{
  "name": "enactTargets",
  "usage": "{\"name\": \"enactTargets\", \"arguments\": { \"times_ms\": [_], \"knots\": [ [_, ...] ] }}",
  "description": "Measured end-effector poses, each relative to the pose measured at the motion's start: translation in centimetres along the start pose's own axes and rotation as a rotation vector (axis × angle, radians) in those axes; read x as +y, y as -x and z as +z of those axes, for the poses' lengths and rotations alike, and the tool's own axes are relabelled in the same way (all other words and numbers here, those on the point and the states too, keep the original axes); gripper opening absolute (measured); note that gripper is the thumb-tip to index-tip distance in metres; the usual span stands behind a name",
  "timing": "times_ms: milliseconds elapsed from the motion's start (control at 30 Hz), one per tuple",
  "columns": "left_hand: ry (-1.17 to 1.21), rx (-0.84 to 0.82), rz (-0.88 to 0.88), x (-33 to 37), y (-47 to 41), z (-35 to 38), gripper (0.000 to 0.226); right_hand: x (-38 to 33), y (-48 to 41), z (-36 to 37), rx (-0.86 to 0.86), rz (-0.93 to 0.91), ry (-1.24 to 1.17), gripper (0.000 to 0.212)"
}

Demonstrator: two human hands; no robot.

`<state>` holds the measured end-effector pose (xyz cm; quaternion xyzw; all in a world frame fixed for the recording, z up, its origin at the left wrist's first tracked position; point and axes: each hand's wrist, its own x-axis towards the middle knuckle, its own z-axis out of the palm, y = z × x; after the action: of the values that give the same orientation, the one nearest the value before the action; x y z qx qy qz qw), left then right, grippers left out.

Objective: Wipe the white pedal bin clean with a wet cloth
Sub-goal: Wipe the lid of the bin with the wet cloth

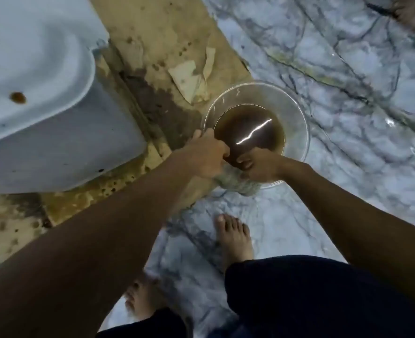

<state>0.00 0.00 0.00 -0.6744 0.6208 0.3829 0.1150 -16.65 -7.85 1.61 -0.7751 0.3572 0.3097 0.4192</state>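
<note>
The white pedal bin (43, 93) stands at the upper left on stained cardboard, and its lid carries a brown spot. A clear bowl (296, 113) of dark brown water sits on the floor to the bin's right. Over the bowl's near rim, my left hand (206, 154) and my right hand (257, 164) are closed close together on a grey wet cloth (235, 180). The cloth bunches and hangs just below both fists. Most of it is hidden by my fingers.
Wet, stained cardboard (167, 45) with torn paper scraps lies under the bin and beside the bowl. Marble-patterned floor (347, 69) spreads to the right. My bare feet (235, 240) stand close below the bowl.
</note>
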Motion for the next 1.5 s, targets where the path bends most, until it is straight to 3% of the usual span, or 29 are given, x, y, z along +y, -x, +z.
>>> {"name": "enactTargets", "arguments": {
  "times_ms": [133,267,333,433,633,733,833,933,1067,1333,1433,1500],
  "knots": [
    [-0.119,-0.019,0.067,-0.7,-0.3,0.3,0.049,0.6,-1.3,0.6,0.02,-0.114,0.065,0.037],
    [-0.179,-0.018,0.162,-0.3,1.2,-0.5,0.044,-0.6,-0.4,-1.4,0.052,-0.202,-0.03,0.031],
    [-0.168,0.036,0.173,-0.5,2.1,-0.8,0.03,-1.8,0.5,-2.4,0.039,-0.233,-0.055,0.038],
    [-0.121,0.174,0.183,-0.7,4.2,-1.7,0.018,-3.2,1.1,-3.5,0.071,-0.302,-0.083,0.027],
    [-0.04,0.431,0.044,-1.7,11.7,-4.7,0.022,-7.9,4.5,-5.3,0.227,-0.446,-0.036,0.021],
    [-0.014,0.512,-0.04,-1.4,16.8,-6.7,0.011,-11.3,7.0,-6.3,0.32,-0.517,-0.013,0.018],
    [0.06,0.687,-0.103,-1.5,21.8,-8.3,0.034,-15.0,9.7,-7.5,0.439,-0.602,-0.004,0.016],
    [0.144,0.862,-0.191,-1.6,26.6,-9.4,0.02,-18.8,12.6,-8.3,0.523,-0.722,-0.005,0.015],
    [0.286,1.058,-0.206,-2.8,31.8,-10.5,0.019,-23.4,15.4,-8.9,0.572,-0.89,0.004,0.011],
    [0.397,1.158,-0.277,-6.6,38.2,-12.5,0.011,-30.8,16.0,-10.0,0.516,-0.978,0.039,0.013],
    [0.369,1.277,-0.353,-8.3,39.1,-14.9,0.011,-34.4,14.8,-10.8,0.617,-1.008,0.007,0.014],
    [0.315,1.372,-0.459,-9.9,39.0,-16.5,0.025,-36.6,13.6,-11.4,0.737,-1.015,-0.02,0.026]
  ]
}}
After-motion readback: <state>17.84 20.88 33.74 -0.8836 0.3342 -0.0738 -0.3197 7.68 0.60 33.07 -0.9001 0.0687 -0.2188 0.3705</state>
